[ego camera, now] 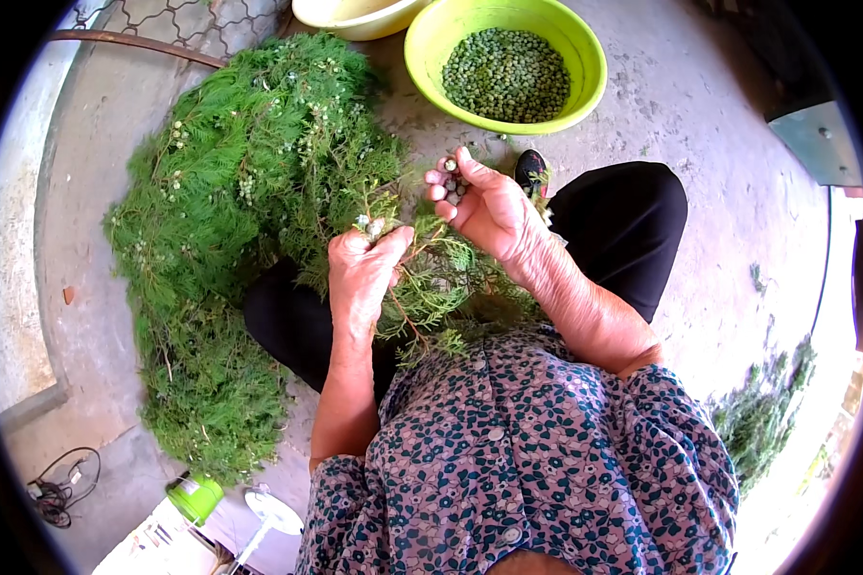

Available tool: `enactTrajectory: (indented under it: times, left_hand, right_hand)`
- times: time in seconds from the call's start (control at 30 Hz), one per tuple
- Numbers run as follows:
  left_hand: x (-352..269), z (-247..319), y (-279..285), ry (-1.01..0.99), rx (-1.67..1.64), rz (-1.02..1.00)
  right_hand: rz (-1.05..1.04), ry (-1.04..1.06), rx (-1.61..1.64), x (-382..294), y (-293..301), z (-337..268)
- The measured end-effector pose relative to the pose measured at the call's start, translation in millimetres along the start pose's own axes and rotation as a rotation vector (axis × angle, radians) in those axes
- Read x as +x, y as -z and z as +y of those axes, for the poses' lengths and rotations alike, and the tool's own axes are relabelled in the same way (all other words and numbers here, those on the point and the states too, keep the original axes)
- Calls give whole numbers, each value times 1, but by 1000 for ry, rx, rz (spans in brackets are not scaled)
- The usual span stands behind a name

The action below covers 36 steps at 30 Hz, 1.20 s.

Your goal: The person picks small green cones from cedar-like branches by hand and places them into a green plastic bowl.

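My left hand (365, 277) grips a conifer sprig (431, 280), thumb pressed against its stem, with pale cones (374, 227) showing above the fingers. The sprig's scaly green foliage spreads over my lap. To the right, my right hand (490, 205) is turned palm up with its fingers curled around several small round cones (454, 188). One of them sits up near the thumb and index fingertip. Beyond that hand stands a lime-green plastic basin (424, 79) holding a layer of picked green cones (507, 75).
A large heap of cut conifer branches (216, 180) covers the floor at my left. A cream basin (359, 25) is beside the green one. Lower left are coiled cables (54, 499) and a small green bucket (195, 497). More branches (762, 410) lie at far right.
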<state>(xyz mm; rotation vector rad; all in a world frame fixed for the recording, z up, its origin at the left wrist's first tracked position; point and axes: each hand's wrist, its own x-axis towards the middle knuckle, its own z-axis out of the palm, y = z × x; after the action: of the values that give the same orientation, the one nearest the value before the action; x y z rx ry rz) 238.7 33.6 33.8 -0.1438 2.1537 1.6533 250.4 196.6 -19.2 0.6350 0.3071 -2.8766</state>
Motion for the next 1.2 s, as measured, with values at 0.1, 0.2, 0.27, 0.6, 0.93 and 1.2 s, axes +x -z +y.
enactTrajectory:
  times: [0.1, 0.2, 0.27, 0.6, 0.93, 1.2]
  left_hand:
    - [0, -1, 3, -55, -41, -37]
    - [2, -2, 9, -37, -26, -164]
    - [1, 3, 13, -55, -10, -203]
    - [5, -4, 12, -100, 79, -198]
    - [4, -12, 0, -314, 386, -177]
    - [1, 0, -3, -151, 245, -197]
  right_hand:
    - [-6, -6, 31, -2, -3, -1]
    - [-95, -34, 107, -2, -2, -2]
    - [-84, -34, 106, -3, -3, -3]
    - [-155, 266, -334, -9, -1, -21]
    - [-297, 828, -1483, -20, -27, 18]
    - [-313, 809, -1443, -17, -22, 17]
